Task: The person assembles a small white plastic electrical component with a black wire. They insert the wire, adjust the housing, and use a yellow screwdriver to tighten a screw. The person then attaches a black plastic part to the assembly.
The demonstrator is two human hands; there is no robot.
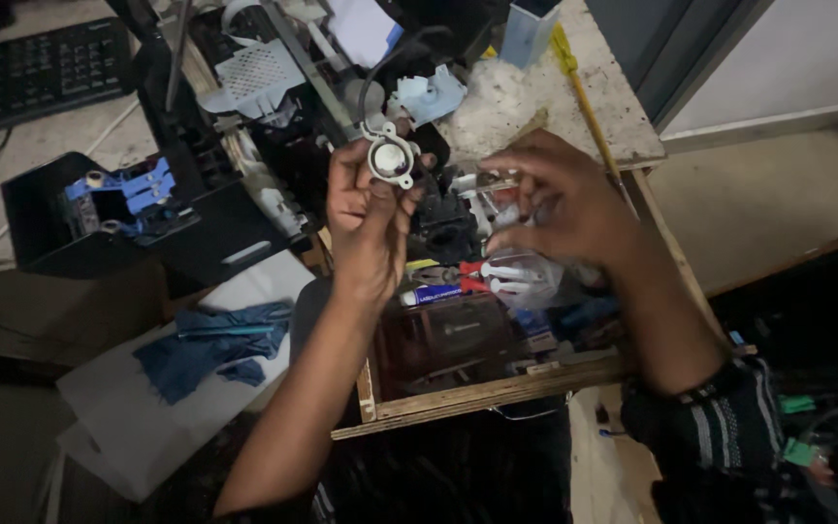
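Note:
My left hand (369, 221) holds up a small round white plastic part (390, 157) with mounting ears, pinched between thumb and fingers. My right hand (560, 199) hovers just to its right, fingers curled around a small clear item (497, 178) that I cannot make out. Both hands are above an open wooden drawer (482, 393) filled with tools, including red-handled pliers (460, 277) and a clear plastic bag (526, 277).
A dismantled black machine (215, 194) with blue and white plastic parts lies at the left. A blue cloth (210, 344) rests on white sheets. A keyboard (36, 68) is at the top left, and a yellow-handled tool (584, 97) lies on the speckled worktop.

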